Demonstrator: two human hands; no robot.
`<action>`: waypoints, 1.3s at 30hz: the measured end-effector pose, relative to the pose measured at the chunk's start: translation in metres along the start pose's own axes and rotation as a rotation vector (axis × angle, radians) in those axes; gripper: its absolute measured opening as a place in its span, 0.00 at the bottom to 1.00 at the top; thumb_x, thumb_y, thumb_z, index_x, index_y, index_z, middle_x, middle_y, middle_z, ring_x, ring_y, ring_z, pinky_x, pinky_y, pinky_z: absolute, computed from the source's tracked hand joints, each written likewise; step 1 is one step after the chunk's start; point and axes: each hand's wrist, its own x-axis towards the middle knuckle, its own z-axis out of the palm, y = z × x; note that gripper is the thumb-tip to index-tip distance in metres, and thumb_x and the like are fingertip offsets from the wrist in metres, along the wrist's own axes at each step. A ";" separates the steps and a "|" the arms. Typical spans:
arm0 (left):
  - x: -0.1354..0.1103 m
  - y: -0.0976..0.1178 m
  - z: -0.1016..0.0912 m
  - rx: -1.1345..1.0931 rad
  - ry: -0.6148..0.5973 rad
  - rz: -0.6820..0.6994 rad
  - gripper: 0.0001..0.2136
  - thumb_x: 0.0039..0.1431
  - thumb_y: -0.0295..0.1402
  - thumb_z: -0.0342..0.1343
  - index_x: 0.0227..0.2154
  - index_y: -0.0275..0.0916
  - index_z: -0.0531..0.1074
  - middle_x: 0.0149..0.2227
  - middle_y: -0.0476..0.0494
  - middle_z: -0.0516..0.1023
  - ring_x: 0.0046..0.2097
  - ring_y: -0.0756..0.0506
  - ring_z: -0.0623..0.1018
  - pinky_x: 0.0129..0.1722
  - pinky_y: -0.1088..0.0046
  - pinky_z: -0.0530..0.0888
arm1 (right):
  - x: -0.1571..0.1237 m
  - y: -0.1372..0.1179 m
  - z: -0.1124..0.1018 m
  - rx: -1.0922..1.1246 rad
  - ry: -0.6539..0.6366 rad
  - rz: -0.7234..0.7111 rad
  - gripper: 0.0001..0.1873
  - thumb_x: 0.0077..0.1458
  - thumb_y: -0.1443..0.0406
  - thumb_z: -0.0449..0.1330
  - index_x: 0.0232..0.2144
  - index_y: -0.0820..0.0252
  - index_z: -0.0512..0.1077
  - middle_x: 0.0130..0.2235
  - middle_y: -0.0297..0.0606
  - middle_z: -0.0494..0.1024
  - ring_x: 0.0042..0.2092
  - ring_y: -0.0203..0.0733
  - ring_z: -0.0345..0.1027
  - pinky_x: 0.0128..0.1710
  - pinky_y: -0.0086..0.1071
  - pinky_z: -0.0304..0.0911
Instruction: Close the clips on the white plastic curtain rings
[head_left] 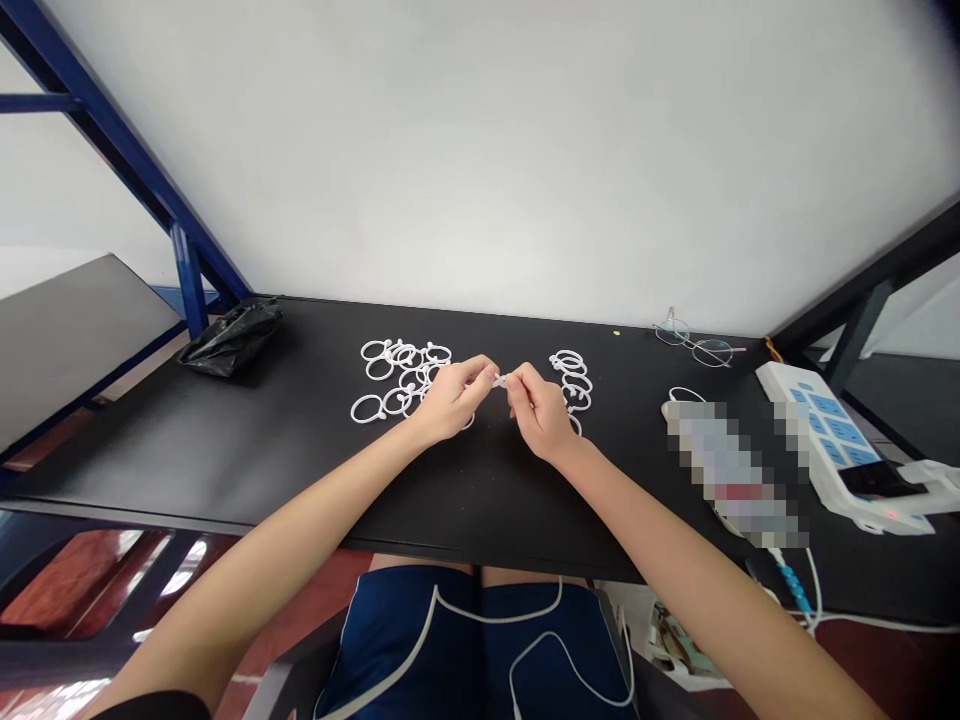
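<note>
Over the black table [315, 420], my left hand [454, 398] and my right hand [541, 410] meet with fingertips closed on a small white piece [500, 381]. It looks like part of a white plastic curtain ring, though my fingers hide most of it. Left of and partly behind my left hand lies a loose spread of white curtain rings [405, 352], several overlapping. Beside my right hand a smaller group of white rings [576, 388] lies in an overlapping column, its near end partly covered by that hand.
A black plastic bag [234, 338] lies at the far left. On the right are eyeglasses [712, 352], a blurred phone-like object [731, 475] with a cable, and a white power strip [817, 430]. A white wall [480, 170] rises behind the table.
</note>
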 end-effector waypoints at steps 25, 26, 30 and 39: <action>0.006 -0.023 -0.005 0.870 0.008 0.143 0.18 0.59 0.49 0.54 0.31 0.37 0.75 0.33 0.40 0.74 0.40 0.40 0.72 0.42 0.62 0.66 | 0.002 0.002 0.004 -0.030 0.050 0.043 0.08 0.63 0.60 0.51 0.34 0.56 0.66 0.23 0.29 0.69 0.23 0.34 0.64 0.26 0.29 0.60; 0.005 -0.023 -0.006 0.877 -0.003 0.139 0.18 0.58 0.49 0.54 0.32 0.37 0.75 0.33 0.40 0.74 0.40 0.39 0.72 0.42 0.62 0.66 | 0.002 0.002 0.004 -0.028 0.047 0.045 0.08 0.63 0.60 0.51 0.34 0.56 0.66 0.23 0.29 0.69 0.23 0.34 0.64 0.26 0.29 0.60; 0.005 -0.026 -0.007 0.911 -0.011 0.132 0.18 0.58 0.48 0.55 0.34 0.36 0.76 0.36 0.38 0.73 0.43 0.38 0.71 0.43 0.61 0.67 | 0.002 0.001 0.004 -0.025 0.044 0.045 0.07 0.63 0.62 0.52 0.33 0.56 0.66 0.23 0.29 0.68 0.23 0.34 0.64 0.25 0.29 0.59; 0.005 -0.029 -0.006 0.910 0.006 0.123 0.15 0.59 0.44 0.55 0.35 0.37 0.76 0.39 0.38 0.73 0.44 0.38 0.70 0.43 0.61 0.67 | 0.002 0.001 0.005 -0.045 0.042 0.046 0.06 0.61 0.63 0.53 0.32 0.56 0.67 0.24 0.30 0.70 0.23 0.34 0.64 0.26 0.29 0.61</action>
